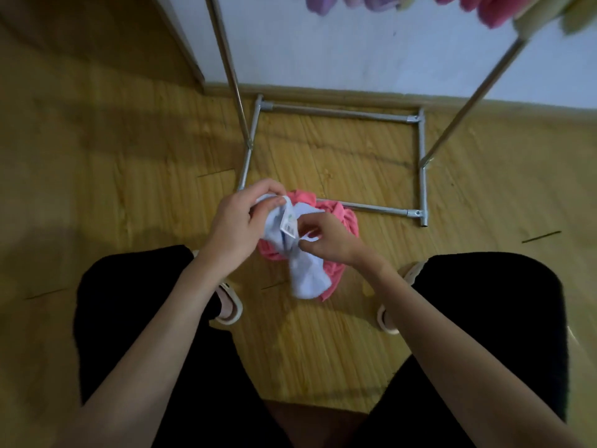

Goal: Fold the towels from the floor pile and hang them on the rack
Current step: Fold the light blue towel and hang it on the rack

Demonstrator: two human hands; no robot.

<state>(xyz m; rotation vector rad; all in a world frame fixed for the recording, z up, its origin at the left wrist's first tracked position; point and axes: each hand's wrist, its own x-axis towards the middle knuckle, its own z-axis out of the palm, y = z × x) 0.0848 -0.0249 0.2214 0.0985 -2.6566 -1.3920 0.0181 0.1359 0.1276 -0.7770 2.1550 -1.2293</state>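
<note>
White towel in hand, pink one left on the floor

A white towel [302,253] with a label is gripped near its top by the left hand [237,221] and pinched at an edge by the right hand [329,240], not yet folded. A pink towel [342,218] is left crumpled on the floor [129,189] beneath it. Several coloured towels [484,8] are already hung on the rack [423,163], so the task is judged nearly done.

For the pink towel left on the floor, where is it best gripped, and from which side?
Grip the pink towel at its bunched right edge, coming from above on the right: that part lies bare, while the white towel held by both hands hangs over its middle.
</note>
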